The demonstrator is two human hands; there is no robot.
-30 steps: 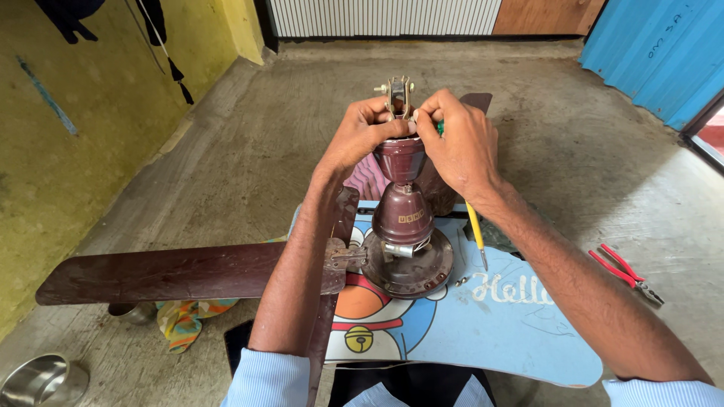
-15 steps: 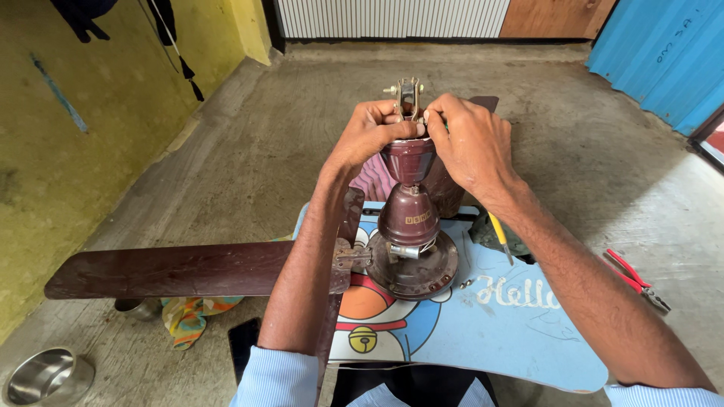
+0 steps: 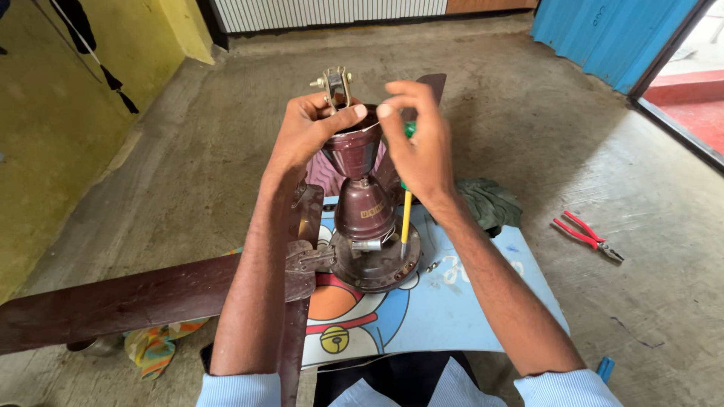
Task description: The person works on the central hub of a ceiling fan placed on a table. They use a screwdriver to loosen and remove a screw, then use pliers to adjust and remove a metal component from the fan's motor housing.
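A dark maroon ceiling fan motor stands upright on a small blue cartoon-printed table. Its down rod carries two maroon cup-shaped canopies and a metal hanging clamp on top. My left hand grips the rim of the upper canopy. My right hand pinches the same rim with thumb and forefinger while a yellow-shafted, green-handled screwdriver hangs down from its palm. One long brown blade sticks out to the left.
Red-handled pliers lie on the concrete floor at right. A dark green cloth sits behind the table. A colourful rag lies under the blade. Small screws rest on the table. A blue corrugated sheet stands far right.
The view moved closer. My right hand shifted from covering the rod top to pinching the canopy rim, and the upper canopy now sits raised with the clamp exposed above it.
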